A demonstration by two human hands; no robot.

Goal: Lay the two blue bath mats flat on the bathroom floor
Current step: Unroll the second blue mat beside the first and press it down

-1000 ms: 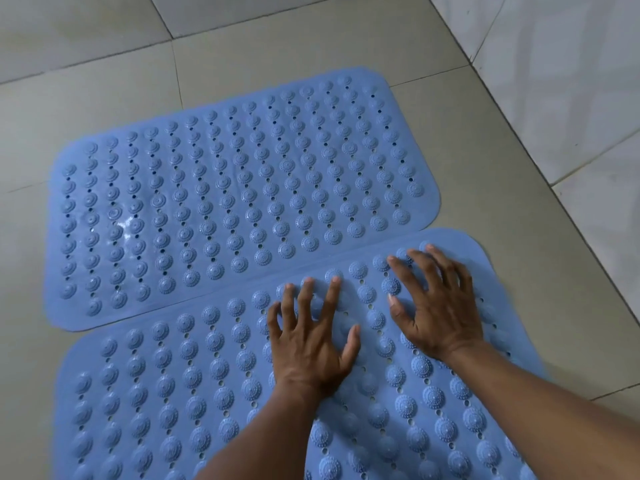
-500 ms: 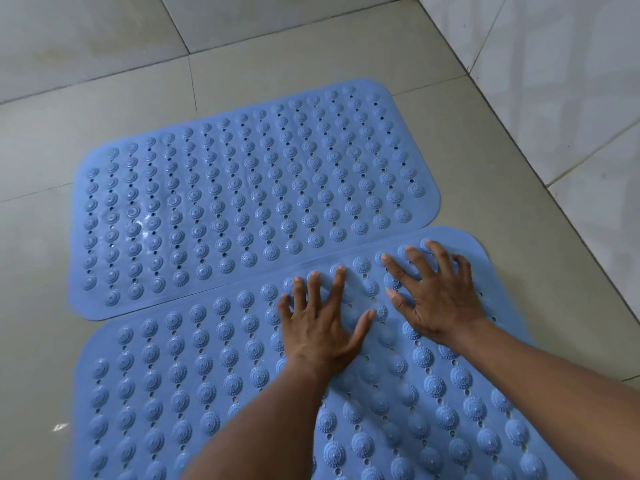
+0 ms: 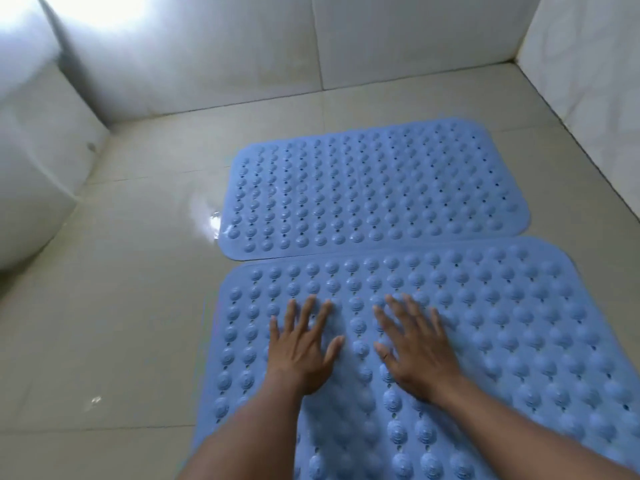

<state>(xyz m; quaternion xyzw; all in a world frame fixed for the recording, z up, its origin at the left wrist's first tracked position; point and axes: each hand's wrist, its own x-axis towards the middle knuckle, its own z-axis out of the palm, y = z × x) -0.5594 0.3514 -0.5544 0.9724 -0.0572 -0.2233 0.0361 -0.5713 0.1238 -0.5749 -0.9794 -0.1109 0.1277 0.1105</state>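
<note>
Two blue bath mats with rows of round bumps lie flat on the tiled floor, long edges side by side. The far mat (image 3: 374, 192) is untouched. The near mat (image 3: 519, 341) runs off the bottom of the view. My left hand (image 3: 304, 348) rests palm down on the near mat, fingers spread. My right hand (image 3: 415, 348) lies flat just beside it, also with fingers spread. Neither hand grips anything.
Beige floor tiles (image 3: 121, 306) stretch to the left of the mats, with a wet shiny patch (image 3: 207, 220) by the far mat's left corner. White tiled walls (image 3: 277, 46) enclose the back and right. A rounded white fixture (image 3: 31, 174) stands at the left.
Both hands have slid left along the near mat, from its right end toward its left half. The view has tilted up and left, bringing the walls into sight.
</note>
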